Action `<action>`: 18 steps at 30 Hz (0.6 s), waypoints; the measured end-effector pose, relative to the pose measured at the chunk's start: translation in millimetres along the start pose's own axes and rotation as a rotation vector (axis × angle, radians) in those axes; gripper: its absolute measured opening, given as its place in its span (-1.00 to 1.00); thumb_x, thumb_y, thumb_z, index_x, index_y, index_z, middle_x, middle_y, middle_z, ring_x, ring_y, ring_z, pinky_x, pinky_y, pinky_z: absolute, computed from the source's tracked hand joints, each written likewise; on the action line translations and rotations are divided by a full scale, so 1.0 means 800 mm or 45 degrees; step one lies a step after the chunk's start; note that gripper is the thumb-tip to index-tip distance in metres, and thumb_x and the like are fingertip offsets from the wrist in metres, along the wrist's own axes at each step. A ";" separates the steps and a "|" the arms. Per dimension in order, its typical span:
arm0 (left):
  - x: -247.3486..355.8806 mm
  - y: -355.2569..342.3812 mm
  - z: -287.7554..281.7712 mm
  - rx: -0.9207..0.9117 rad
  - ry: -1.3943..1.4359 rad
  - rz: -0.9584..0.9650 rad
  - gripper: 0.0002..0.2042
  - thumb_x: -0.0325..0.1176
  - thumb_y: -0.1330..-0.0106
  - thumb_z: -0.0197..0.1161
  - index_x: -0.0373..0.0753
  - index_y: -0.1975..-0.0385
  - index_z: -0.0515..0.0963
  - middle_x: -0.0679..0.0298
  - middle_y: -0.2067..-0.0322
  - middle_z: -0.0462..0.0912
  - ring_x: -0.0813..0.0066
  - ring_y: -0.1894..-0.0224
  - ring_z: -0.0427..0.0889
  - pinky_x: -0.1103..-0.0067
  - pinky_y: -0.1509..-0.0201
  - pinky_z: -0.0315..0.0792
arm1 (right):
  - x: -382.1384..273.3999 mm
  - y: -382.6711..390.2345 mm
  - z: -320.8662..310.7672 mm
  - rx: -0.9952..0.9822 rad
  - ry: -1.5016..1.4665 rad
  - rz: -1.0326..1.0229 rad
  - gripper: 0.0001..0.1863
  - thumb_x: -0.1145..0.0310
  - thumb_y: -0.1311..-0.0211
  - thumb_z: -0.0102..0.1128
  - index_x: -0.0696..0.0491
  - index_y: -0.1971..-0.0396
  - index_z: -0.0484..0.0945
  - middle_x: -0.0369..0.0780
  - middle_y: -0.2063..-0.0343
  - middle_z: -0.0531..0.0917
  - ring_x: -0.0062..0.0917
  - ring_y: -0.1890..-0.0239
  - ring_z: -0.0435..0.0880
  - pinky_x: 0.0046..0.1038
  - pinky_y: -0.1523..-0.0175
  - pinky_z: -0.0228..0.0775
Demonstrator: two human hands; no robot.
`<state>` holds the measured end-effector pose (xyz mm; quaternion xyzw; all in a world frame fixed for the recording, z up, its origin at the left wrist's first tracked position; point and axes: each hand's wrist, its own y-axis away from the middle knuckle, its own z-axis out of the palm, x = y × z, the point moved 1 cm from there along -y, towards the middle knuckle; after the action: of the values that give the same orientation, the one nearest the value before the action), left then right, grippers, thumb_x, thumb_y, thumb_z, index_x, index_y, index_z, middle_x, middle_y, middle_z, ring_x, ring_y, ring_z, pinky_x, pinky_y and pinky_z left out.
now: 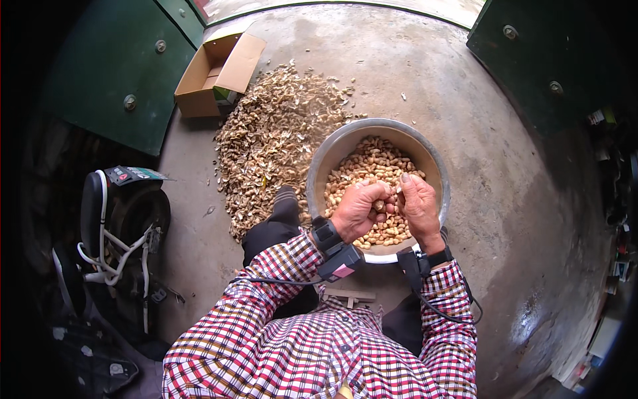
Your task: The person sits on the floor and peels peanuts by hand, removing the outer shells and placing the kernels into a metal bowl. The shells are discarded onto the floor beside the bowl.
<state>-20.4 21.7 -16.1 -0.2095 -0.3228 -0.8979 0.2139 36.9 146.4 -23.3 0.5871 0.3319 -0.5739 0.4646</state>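
A wide metal basin (323, 156) stands on the floor in front of me, with many unshelled peanuts (372, 159) inside. Over the basin, my left hand (361, 207) is closed, its fingers curled beside those of the other hand. My right hand (420, 207) pinches a small pale peanut (399, 189) between thumb and fingers, close to the left fingertips. What the left fingers hold is mostly hidden by the hand itself. Dark bands with small devices and cables sit on both wrists.
A large heap of peanut shells (272, 133) spreads left of the basin, by my foot. Behind it lies an open cardboard box (216, 73). Green metal doors (119, 73) stand at both sides. A white-framed object (123, 233) is at the left.
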 end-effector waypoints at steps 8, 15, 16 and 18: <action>0.008 0.002 -0.001 0.063 -0.130 0.142 -0.97 -0.49 -0.04 0.09 -0.27 0.58 0.42 0.30 0.65 0.47 0.65 0.65 0.45 0.77 0.73 0.25 | -0.003 -0.006 -0.020 -0.089 0.033 0.029 -0.73 0.23 -0.20 -0.03 0.07 0.61 0.38 -0.40 0.72 0.37 -0.76 0.70 0.29 -0.72 0.64 0.08; 0.008 0.001 -0.002 0.210 -0.184 0.209 -0.97 -0.53 -0.02 0.12 -0.27 0.55 0.42 0.32 0.67 0.47 0.67 0.67 0.44 0.79 0.74 0.23 | -0.018 -0.004 -0.013 -0.113 -0.630 0.401 -0.76 0.17 -0.17 0.00 0.06 0.48 0.39 -0.33 0.67 0.46 -0.72 0.73 0.37 -0.75 0.69 0.16; 0.009 0.001 -0.003 0.210 -0.168 0.209 -0.96 -0.54 -0.01 0.13 -0.27 0.54 0.42 0.33 0.68 0.47 0.68 0.68 0.44 0.79 0.74 0.23 | -0.017 -0.004 -0.012 -0.115 -0.629 0.402 -0.76 0.17 -0.17 0.00 0.06 0.48 0.39 -0.33 0.67 0.46 -0.72 0.73 0.37 -0.75 0.69 0.16; 0.005 -0.001 -0.010 0.158 -0.209 0.197 -0.95 -0.52 -0.02 0.14 -0.27 0.53 0.42 0.34 0.68 0.47 0.69 0.67 0.44 0.80 0.73 0.22 | -0.016 -0.006 -0.009 -0.177 -0.475 0.333 -0.73 0.14 -0.15 0.04 0.07 0.48 0.40 -0.32 0.66 0.46 -0.74 0.74 0.36 -0.75 0.69 0.17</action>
<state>-25.9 15.9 -19.6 -0.2931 -0.3769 -0.8368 0.2679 33.1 156.4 -12.0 0.4756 0.2003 -0.5831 0.6274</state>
